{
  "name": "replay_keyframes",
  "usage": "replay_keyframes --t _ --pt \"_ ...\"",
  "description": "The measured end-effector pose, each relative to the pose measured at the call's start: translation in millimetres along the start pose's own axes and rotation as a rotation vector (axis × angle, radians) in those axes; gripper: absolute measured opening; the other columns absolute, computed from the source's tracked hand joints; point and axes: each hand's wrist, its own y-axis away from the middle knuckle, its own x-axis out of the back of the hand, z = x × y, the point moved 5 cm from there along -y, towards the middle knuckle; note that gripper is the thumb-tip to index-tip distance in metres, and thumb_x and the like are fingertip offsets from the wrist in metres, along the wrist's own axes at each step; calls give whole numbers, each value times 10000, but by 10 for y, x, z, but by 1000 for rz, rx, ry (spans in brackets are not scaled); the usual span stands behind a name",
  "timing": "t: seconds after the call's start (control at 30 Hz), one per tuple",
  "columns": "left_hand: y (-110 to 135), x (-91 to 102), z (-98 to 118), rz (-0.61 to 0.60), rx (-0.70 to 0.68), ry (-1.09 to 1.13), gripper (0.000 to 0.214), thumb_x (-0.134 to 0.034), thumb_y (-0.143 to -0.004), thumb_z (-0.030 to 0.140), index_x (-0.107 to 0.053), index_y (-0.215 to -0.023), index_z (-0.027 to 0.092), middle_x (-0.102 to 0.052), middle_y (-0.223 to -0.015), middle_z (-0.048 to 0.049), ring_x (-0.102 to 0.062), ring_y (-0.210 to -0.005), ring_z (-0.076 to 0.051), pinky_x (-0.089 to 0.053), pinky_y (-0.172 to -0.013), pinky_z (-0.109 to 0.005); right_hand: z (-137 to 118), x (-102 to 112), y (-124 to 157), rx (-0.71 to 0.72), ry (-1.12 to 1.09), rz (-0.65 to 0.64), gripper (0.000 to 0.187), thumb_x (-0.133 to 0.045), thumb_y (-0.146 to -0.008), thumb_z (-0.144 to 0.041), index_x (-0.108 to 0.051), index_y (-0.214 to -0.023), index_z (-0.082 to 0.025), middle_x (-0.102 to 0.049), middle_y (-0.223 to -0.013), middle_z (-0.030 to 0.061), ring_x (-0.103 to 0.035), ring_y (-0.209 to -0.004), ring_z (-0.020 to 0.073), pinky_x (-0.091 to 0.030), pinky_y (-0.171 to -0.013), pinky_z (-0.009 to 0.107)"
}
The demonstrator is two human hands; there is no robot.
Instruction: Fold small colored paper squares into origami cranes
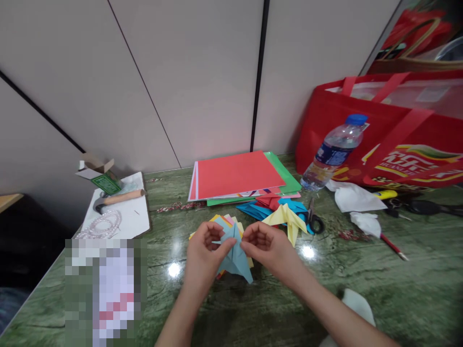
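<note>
A light blue folded paper (236, 262) with pointed corners is held up over the table between both hands. My left hand (206, 248) pinches it from the left, thumb pressed on its face. On the other side my right hand (265, 243) has thumb and fingertips closed at the paper's right edge. Behind it lies a stack of coloured paper squares (217, 220), partly hidden by the hands. Just beyond my right hand sit a pale yellow folded paper piece (285, 217) and blue folded paper pieces (253, 209).
Coloured sheets (235, 173) lie against the wall. Black scissors (316, 222), a water bottle (331, 156) and a red bag (333, 106) stand or lie to the right, with tissues (356, 197) and a red pencil (396, 248). At left are a hammer (123, 196), a bead string (104, 224) and a small box (103, 178).
</note>
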Motion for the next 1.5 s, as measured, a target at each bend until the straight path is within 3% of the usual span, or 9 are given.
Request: replay_keyframes --t 0.17,0.27,0.37,0.57,0.7,0.77,0.97,1.17,1.5 --pt "62 56 89 90 -234 -341 169 -687 -649 262 -564 -739 190 -603 -733 2 -550 -619 -139 -454 -576 -261 -1 25 1 33 81 26 170 -654 -646 -237 -554 -779 -200 -591 -659 0 -581 -649 163 -488 -564 270" --pt "121 35 165 76 -413 -506 101 -647 -713 276 -583 -717 197 -617 -726 -5 -543 -626 -143 -421 -552 -250 8 28 5 28 129 32 144 -623 -666 -237 -567 -792 -194 -586 -638 4 -573 -607 162 -487 -553 285" --pt "144 -13 198 20 -479 -543 90 -614 -752 265 -590 -710 190 -618 -729 -19 -549 -642 -146 -412 -517 -235 10 25 11 24 126 41 114 -611 -666 -247 -570 -758 -194 -575 -625 3 -561 -575 156 -486 -541 288" --pt "144 -74 185 -50 -482 -493 63 -614 -753 236 -616 -742 175 -628 -889 -76 -576 -752 -171 -447 -515 -234 -8 17 10 40 115 35 95 -609 -665 -247 -583 -743 -200 -577 -635 -1 -566 -597 156 -493 -556 279" --pt "133 -79 191 -41 -538 -500 66 -645 -723 232 -608 -708 180 -644 -895 -76 -569 -876 -211 -459 -750 -341 -18 6 6 54 118 1 66 -592 -680 -231 -571 -734 -199 -578 -678 2 -566 -629 151 -487 -566 262" --pt "116 -78 188 -44 -528 -466 68 -657 -702 215 -599 -707 179 -650 -853 -63 -577 -859 -208 -444 -789 -356 -18 1 6 55 122 -13 61 -588 -688 -226 -565 -733 -194 -573 -687 1 -561 -632 145 -484 -572 258" --pt "82 -81 136 -103 -257 -318 54 -584 -733 191 -593 -685 168 -643 -751 -30 -594 -721 -170 -457 -685 -280 -20 -29 9 53 78 -58 64 -583 -696 -215 -551 -743 -185 -565 -685 -11 -563 -627 129 -490 -578 247" --pt "82 -87 109 -144 -149 -225 64 -575 -737 208 -603 -762 157 -635 -758 -31 -589 -722 -176 -462 -664 -271 -20 -39 13 70 31 -79 92 -577 -685 -168 -557 -771 -192 -582 -722 -11 -584 -667 129 -516 -602 244" --pt "142 -136 228 -210 -365 -318 132 -516 -762 108 -600 -840 172 -640 -869 -47 -589 -827 -174 -441 -749 -286 28 -45 12 68 29 -111 97 -587 -682 -164 -581 -777 -184 -593 -702 -4 -595 -646 141 -528 -609 270"
